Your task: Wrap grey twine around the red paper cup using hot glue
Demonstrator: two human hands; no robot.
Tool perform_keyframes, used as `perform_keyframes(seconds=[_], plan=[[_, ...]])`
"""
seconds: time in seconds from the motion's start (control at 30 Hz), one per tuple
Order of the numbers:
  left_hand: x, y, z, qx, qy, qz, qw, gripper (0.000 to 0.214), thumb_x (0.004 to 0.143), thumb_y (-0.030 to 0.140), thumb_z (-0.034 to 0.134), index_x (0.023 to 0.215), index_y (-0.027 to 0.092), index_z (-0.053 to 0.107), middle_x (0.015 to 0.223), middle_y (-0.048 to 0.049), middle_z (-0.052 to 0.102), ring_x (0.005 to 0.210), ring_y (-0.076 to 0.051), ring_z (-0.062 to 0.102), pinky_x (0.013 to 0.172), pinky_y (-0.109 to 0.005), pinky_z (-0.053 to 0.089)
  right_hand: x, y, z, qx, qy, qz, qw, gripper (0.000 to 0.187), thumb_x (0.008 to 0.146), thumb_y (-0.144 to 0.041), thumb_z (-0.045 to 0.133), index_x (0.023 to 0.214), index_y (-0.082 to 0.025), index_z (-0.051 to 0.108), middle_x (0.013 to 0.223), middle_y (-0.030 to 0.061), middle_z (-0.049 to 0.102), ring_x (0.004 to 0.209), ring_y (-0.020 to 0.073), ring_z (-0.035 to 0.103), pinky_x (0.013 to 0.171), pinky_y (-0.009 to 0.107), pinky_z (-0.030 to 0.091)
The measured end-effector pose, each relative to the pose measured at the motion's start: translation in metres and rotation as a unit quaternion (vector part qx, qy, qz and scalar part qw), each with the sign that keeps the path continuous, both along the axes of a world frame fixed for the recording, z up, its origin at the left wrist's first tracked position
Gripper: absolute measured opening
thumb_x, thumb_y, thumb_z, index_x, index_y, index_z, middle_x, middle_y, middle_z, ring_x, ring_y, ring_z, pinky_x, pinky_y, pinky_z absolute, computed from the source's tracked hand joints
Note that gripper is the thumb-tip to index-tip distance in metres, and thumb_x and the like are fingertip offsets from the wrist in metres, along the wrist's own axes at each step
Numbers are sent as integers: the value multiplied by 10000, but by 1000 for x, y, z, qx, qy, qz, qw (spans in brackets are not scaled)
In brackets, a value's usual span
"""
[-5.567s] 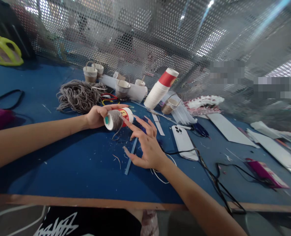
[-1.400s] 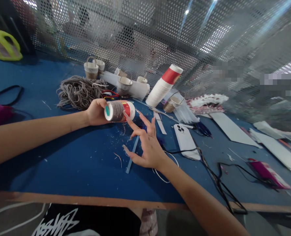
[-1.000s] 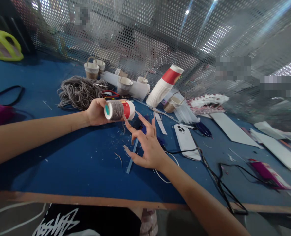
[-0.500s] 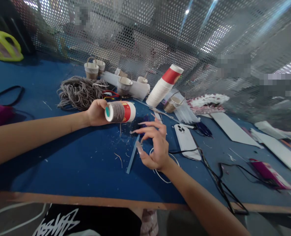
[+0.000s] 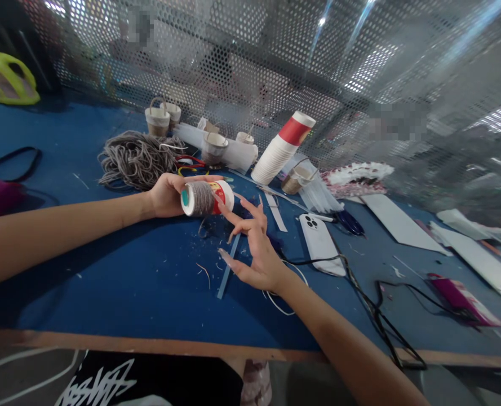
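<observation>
A red and white paper cup (image 5: 226, 194), lying on its side in the air, has grey cord (image 5: 202, 198) wound around part of it. My left hand (image 5: 168, 194) grips it from behind, its palm partly hidden by the cup. My right hand (image 5: 254, 248) is open with fingers apart, and its fingertips reach the cup's red side, touching or just in front of it. Beneath that hand lie a translucent glue stick (image 5: 225, 276) and a thin white cord (image 5: 282, 309). A tail of cord hangs below the cup.
Behind are a heap of grey cord (image 5: 134, 160), a leaning stack of paper cups (image 5: 275, 152) and small cup baskets (image 5: 157, 119). To the right lie a white phone (image 5: 322, 245), black cables (image 5: 371, 304) and a magenta box (image 5: 464, 299). Perforated metal (image 5: 242, 67) rises behind the table.
My right hand has moved left and up to the cup, its fingers spreading. Fingers of my left hand now stretch along the cup's top. The cup has stayed nearly in place.
</observation>
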State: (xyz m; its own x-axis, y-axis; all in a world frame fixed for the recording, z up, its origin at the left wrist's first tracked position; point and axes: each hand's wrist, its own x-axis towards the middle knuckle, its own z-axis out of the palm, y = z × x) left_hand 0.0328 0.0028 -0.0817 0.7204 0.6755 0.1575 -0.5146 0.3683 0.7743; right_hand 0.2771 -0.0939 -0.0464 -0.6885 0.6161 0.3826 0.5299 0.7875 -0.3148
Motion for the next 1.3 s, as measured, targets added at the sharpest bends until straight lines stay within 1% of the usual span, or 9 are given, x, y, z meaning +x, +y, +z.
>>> perform_keyframes(seconds=[0.33, 0.67, 0.8, 0.87, 0.93, 1.03, 1.1, 1.2, 1.3], plan=[[3, 1, 4, 2, -31, 8, 999, 878, 489, 254, 481, 1352, 101, 532, 1164, -128, 747, 1235, -374, 629, 1089, -564, 451, 0, -1, 0, -3, -17, 16, 1000, 186, 912, -373, 517, 913, -272, 361, 1559, 93, 497, 1582, 328, 146, 1244, 732, -30], [-5, 5, 0, -61, -50, 33, 996, 721, 495, 243, 475, 1193, 123, 607, 1010, -65, 800, 1046, -270, 709, 956, -398, 555, -1, 1, -1, 10, -78, 11, 997, 174, 910, -414, 557, 987, -261, 527, 1362, 85, 647, 1580, 347, 151, 1230, 723, -103], [-3, 4, 0, -72, -54, 34, 995, 710, 492, 244, 474, 1177, 124, 619, 1002, -69, 801, 1032, -257, 710, 1006, -445, 529, 1, 2, -2, 58, -34, 9, 998, 199, 896, -339, 549, 1067, -248, 597, 875, 50, 697, 1441, 350, 449, 1247, 720, 53], [1, 3, 2, -67, -40, 39, 996, 768, 458, 252, 473, 1203, 116, 604, 988, -86, 794, 1076, -301, 692, 1041, -493, 490, 3, 4, -3, 107, 33, 5, 994, 121, 876, -285, 524, 966, -254, 599, 677, -3, 602, 1217, 325, 642, 1229, 682, 228], [4, 0, 3, -53, -21, 36, 998, 825, 422, 248, 470, 1226, 109, 588, 1011, -100, 782, 1105, -342, 670, 1049, -521, 459, 5, 4, -3, 155, 97, -2, 983, 39, 847, -246, 504, 824, -271, 524, 610, -22, 561, 1001, 294, 711, 1125, 628, 413], [6, -3, 5, -31, 9, 31, 999, 858, 401, 216, 472, 1245, 113, 585, 1059, -93, 770, 1035, -327, 670, 1017, -505, 446, 4, 2, -2, 215, 160, -31, 963, 80, 809, -241, 511, 841, -275, 446, 727, 13, 650, 881, 281, 695, 939, 564, 525], [5, -4, 4, -24, 17, 31, 999, 866, 385, 187, 470, 1239, 127, 600, 1069, -68, 771, 965, -285, 669, 986, -463, 451, 1, -1, 0, 223, 151, -59, 961, 173, 802, -250, 530, 952, -269, 448, 1015, 87, 719, 1021, 307, 680, 964, 580, 493], [3, -3, 2, -16, 21, 16, 1000, 875, 380, 148, 473, 1243, 153, 619, 1082, -42, 773, 928, -251, 674, 924, -403, 477, -2, -4, 1, 171, 76, -66, 980, 242, 823, -281, 553, 1013, -267, 404, 1479, 155, 557, 1418, 352, 454, 1138, 658, 325], [3, -2, 1, -7, 23, 5, 1000, 862, 399, 116, 499, 1251, 166, 624, 1100, -51, 772, 927, -249, 689, 874, -376, 506, -3, -3, 0, 95, 13, -40, 995, 216, 860, -327, 546, 957, -275, 360, 1594, 128, 453, 1563, 332, 206, 1210, 719, 137]])
